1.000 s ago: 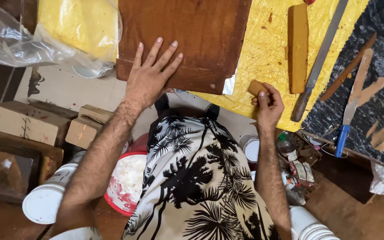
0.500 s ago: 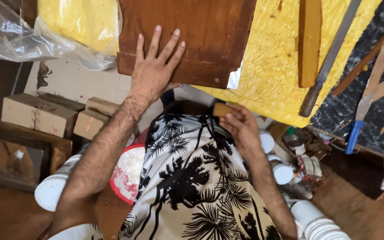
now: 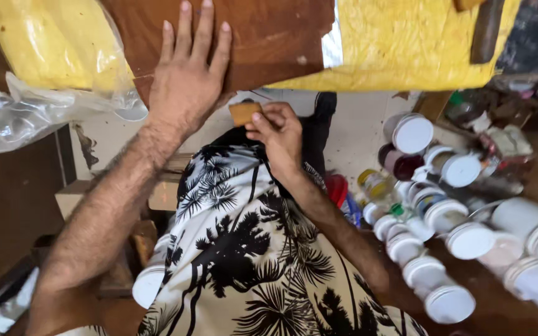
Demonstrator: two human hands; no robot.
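A small tan block (image 3: 245, 112) is pinched in the right hand (image 3: 278, 134) near the chest, while the left hand (image 3: 187, 87) lies flat, fingers spread, on a reddish-brown board (image 3: 269, 37).

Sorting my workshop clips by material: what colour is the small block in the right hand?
Tan, light orange-brown; the small block shows best in the head view, pinched by the right hand.

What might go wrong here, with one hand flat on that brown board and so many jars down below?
The small tan block pinched in the right hand could slip and drop among the white-lidded jars below. The left hand alone steadies the brown wooden board, so it may shift.
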